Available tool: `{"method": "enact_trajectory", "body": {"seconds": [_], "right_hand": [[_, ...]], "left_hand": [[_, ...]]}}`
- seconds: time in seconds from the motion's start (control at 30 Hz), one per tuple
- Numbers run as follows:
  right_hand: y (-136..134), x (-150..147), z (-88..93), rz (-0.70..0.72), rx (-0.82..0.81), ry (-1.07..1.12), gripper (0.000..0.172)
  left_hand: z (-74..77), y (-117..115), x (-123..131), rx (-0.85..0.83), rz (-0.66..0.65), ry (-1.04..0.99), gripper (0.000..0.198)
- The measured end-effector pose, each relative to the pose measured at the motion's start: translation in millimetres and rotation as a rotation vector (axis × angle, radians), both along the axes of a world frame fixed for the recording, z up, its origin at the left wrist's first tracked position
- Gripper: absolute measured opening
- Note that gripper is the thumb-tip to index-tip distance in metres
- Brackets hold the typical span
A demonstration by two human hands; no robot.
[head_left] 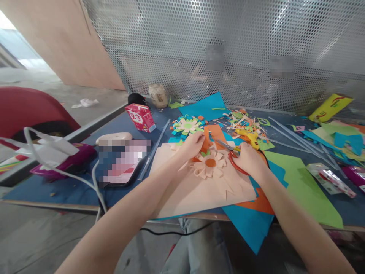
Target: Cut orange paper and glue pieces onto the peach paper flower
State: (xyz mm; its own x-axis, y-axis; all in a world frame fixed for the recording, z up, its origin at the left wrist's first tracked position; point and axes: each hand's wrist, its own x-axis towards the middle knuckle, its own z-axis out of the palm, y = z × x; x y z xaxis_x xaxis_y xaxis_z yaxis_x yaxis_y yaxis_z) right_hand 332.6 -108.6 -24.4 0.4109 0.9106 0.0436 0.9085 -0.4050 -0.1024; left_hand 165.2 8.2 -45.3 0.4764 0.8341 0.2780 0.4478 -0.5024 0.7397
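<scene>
My left hand (193,144) is closed on an orange paper piece (212,134) and holds it up over a peach paper flower (210,166) with an orange centre. In my right hand (248,158) are red-handled scissors (231,152), fingers through the loops, blades pointing left toward the orange piece. The flower lies on a large peach sheet (196,190). A second flower (187,125), cream with green and blue, lies just beyond my left hand.
Blue (248,224), green (302,186) and orange sheets overhang the table's near edge. Paper scraps and yellow scissors (248,136) lie behind. A red carton (140,117), a phone (122,161), a glue gun (62,160) with cable and a perforated metal wall (228,49) are around.
</scene>
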Motion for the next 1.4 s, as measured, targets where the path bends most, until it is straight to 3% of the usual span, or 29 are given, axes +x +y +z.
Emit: {"method": "enact_trajectory", "body": {"seconds": [0.17, 0.3, 0.4, 0.53, 0.63, 0.73, 0.93, 1.1, 1.4], "right_hand": [[3.7, 6.1, -4.0, 0.01, 0.131, 0.025, 0.047], [6.0, 18.7, 1.2, 0.071, 0.254, 0.023, 0.028], [9.0, 31.9, 5.1, -0.047, 0.344, -0.099, 0.033], [16.1, 52.6, 2.7, -0.287, 0.223, -0.074, 0.051], [21.6, 66.5, -3.9, -0.242, 0.15, 0.03, 0.038], [25.0, 72.5, -8.9, -0.217, 0.181, 0.061, 0.026], [23.0, 63.5, -0.2, -0.272, 0.366, 0.098, 0.039], [14.9, 46.2, 10.7, -0.285, 0.504, 0.314, 0.051], [7.5, 17.5, 9.8, -0.116, 0.627, 0.038, 0.057]], "left_hand": [[-2.2, 1.4, -0.7, 0.073, -0.016, 0.047, 0.018], [-2.1, 1.9, -0.8, 0.084, -0.036, 0.003, 0.014], [0.8, 0.2, -1.5, 0.061, -0.055, -0.083, 0.012], [5.2, -2.6, -2.0, 0.056, -0.035, -0.129, 0.012], [7.6, -4.3, -2.0, 0.009, -0.037, -0.151, 0.016], [10.4, -6.3, -2.0, -0.026, -0.034, -0.165, 0.017], [11.5, -6.9, -2.4, -0.055, -0.048, -0.172, 0.018], [8.7, -8.3, -2.1, -0.021, -0.09, -0.173, 0.019], [11.2, -16.3, -0.4, -0.205, -0.19, -0.2, 0.025]]}}
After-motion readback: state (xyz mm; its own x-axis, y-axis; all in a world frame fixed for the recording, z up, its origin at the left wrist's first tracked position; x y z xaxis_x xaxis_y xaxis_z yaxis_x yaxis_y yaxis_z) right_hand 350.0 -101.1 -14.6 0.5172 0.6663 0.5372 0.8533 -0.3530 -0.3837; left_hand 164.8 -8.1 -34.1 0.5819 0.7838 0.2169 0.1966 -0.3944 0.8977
